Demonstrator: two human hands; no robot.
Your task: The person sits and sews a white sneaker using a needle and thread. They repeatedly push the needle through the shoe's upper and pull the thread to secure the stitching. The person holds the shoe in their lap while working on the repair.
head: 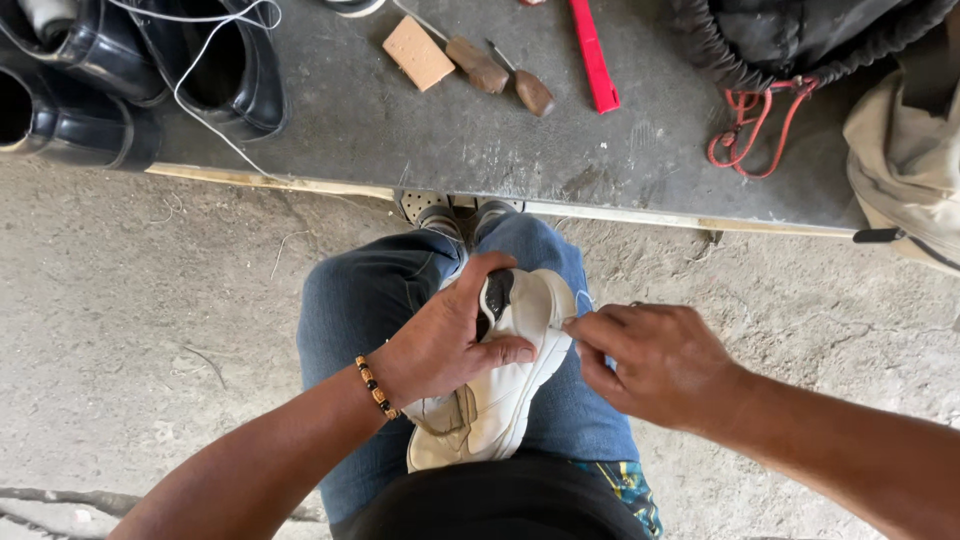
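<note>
- Rough grey floor [150,330], dark work board [400,130] far off with black shoes [120,80] and tools.
- White shoe [505,380] on lap, near middle.
- Left hand [445,340] wrapped tight around it.
- Right hand [660,365] pinching its edge, fingers closed.
- Looks like mending; next calls for steady pulling.

One white shoe [500,380] is being held on the lap by two hands, the left hand [440,340] and the right hand [660,360]. Three black shoes [90,70] are being seen at the upper left of the frame. Two wooden-handled tools [505,78], one tan block [418,52] and one red strip [594,55] are being shown at the top of the frame on the surface [400,140].
</note>
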